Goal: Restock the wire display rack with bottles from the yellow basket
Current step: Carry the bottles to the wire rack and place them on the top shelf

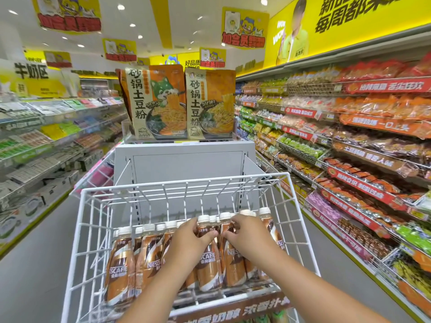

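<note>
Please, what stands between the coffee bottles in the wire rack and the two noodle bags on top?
In the head view, a plain white back panel rises behind the bottles in the wire rack, up to the clear tray holding the noodle bags. That stretch holds no goods.

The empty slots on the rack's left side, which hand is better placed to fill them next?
Left, probably. The left hand grips a bottle near the middle of the rack, nearer the sparser left rows. The right hand grips a bottle further right and would have to cross over.
</note>
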Available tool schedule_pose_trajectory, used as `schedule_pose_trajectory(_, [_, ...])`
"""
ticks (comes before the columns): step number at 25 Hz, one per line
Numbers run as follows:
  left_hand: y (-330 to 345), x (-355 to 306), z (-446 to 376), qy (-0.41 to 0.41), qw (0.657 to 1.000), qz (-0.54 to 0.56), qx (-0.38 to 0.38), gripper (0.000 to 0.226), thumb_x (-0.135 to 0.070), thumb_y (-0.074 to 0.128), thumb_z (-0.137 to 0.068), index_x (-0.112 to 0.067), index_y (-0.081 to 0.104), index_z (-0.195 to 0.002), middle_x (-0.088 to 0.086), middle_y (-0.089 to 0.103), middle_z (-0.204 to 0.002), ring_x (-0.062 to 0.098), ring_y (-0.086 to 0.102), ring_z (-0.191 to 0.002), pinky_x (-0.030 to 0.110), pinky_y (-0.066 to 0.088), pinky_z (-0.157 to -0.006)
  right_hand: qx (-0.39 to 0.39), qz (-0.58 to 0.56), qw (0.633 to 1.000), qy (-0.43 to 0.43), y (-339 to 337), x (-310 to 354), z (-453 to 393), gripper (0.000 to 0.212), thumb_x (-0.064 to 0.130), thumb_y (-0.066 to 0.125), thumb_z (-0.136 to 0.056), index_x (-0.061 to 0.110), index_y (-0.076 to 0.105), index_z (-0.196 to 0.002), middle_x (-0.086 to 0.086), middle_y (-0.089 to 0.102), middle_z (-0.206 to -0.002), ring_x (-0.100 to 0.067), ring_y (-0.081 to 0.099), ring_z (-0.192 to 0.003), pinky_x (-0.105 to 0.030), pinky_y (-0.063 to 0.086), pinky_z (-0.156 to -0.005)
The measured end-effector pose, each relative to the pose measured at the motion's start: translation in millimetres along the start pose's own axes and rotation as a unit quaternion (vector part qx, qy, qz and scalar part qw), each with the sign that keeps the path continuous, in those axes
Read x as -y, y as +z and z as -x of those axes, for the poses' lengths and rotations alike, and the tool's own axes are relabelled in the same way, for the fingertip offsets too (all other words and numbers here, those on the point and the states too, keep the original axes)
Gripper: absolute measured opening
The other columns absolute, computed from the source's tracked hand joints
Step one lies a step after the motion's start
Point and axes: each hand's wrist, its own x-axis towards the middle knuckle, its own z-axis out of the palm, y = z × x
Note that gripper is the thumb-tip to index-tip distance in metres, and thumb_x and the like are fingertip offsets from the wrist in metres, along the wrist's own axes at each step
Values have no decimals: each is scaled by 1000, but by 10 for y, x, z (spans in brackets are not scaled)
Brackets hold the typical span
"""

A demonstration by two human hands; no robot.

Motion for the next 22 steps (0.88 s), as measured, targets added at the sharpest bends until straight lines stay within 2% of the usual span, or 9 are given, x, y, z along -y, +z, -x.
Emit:
schedule_pose_trajectory(3, [17,19,42,1,1000,3,15,86,-66,66,-84,-27,36,-154,-1,52,-149,20,54,-131,43,50,-104,-15,10,999,-50,-28,-105,78,49,40,61,-98,23,57,-144,1,68,-130,-15,66,-104,-30,55,-90])
schedule_pose_trajectory(6, [40,20,110,33,998,-45,-16,85,-69,57,-88,-31,27,-157,-3,45,-155,20,49,-136,44,47,-108,-21,22,993,-115,-52,-274,147,44,39,55,-102,26,57,-144,2,60,-141,-16,59,-122,-30,50,-100])
schedule_pose_trajectory(10, [120,-3,298,72,979,-182,-48,89,-69,49,-92,-32,9,-161,-2,22,-167,21,26,-151,43,35,-119,-35,44,977,-208,-40,-533,190,46,41,51,-102,23,56,-145,2,53,-149,-17,46,-138,-35,41,-115])
schedule_pose_trajectory(12, [161,-21,418,89,963,-246,-64,88,-70,46,-93,-33,4,-161,-3,9,-169,22,13,-155,44,29,-121,-36,66,969,-235,-28,-641,226,54,46,50,-101,25,48,-151,1,43,-158,-20,34,-148,-41,32,-122])
schedule_pose_trajectory(14, [222,-44,562,115,943,-303,-81,82,-69,43,-94,-36,9,-161,-3,7,-170,22,7,-156,44,25,-122,-16,96,965,-243,7,-756,281,66,55,45,-101,28,31,-159,2,20,-170,-22,12,-158,-45,16,-128])
schedule_pose_trajectory(16, [317,-74,724,119,928,-343,-82,76,-70,40,-94,-40,16,-159,-3,8,-170,22,7,-156,46,25,-122,8,113,965,-236,24,-881,359,75,63,40,-100,30,15,-163,3,3,-173,-22,-4,-160,-44,6,-127])
schedule_pose_trajectory(19, [470,-96,984,91,921,-372,-76,76,-75,34,-92,-42,17,-159,-4,9,-170,21,4,-157,44,22,-123,27,125,962,-242,13,-1025,497,81,68,34,-100,29,2,-164,1,-4,-173,-24,-8,-159,-42,2,-127])
schedule_pose_trajectory(22, [572,-170,1233,83,911,-396,-78,79,-78,29,-91,-39,20,-159,-2,10,-170,21,4,-157,44,19,-124,26,121,961,-249,-56,-1145,667,82,70,32,-100,28,3,-165,1,-5,-173,-24,-8,-159,-43,1,-127])
